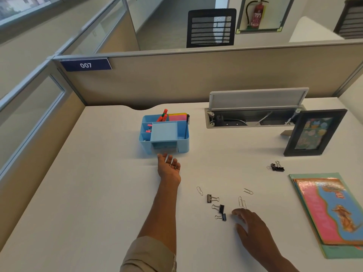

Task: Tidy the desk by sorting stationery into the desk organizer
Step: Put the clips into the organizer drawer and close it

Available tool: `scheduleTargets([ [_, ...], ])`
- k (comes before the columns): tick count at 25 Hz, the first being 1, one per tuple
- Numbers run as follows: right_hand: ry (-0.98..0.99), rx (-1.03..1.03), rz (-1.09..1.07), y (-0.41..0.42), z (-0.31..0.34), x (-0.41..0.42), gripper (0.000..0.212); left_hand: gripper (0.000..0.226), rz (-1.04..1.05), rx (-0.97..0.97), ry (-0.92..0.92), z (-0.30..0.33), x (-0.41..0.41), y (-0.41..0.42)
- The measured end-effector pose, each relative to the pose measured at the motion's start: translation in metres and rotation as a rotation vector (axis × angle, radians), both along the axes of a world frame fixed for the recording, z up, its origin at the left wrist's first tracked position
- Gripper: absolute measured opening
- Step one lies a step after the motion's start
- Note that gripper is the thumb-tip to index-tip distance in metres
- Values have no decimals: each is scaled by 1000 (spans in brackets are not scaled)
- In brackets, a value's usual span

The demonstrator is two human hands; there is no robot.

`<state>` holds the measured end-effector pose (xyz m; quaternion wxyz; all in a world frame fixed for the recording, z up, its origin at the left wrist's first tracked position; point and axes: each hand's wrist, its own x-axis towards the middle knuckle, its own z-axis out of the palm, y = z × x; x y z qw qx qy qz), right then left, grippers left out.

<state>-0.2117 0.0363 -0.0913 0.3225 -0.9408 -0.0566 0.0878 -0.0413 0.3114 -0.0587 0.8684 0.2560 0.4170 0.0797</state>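
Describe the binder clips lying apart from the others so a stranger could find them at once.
Start at the black picture frame on the desk's right side. Just in front of it, beyond the colourful booklets, lie the binder clips. Unlike the three near the right hand, no paper clips surround them.

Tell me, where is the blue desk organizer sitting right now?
In the head view the blue desk organizer stands on the white desk, left of centre, just beyond the left hand and left of the open cable hatch.

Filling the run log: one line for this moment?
left hand: holds paper clips by organizer | right hand: open, near binder clips
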Motion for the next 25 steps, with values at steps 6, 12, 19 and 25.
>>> scheduleTargets([
  [6, -15, -8, -43, 3, -1, -1, 44, 32, -38, 79, 49, -8, -24, 5],
  [12, -32, -31, -43, 8, 1, -2, 42, 34, -71, 131, 63, -12, -29, 10],
  [19, -29, 16, -93, 10, 5, 2, 36, 27, -585, 1265, -5, -16, -93, -19],
  [25, -44, 49, -92, 9, 2, -1, 36, 40, -1287, 1826, -447, -19, -140, -69],
])
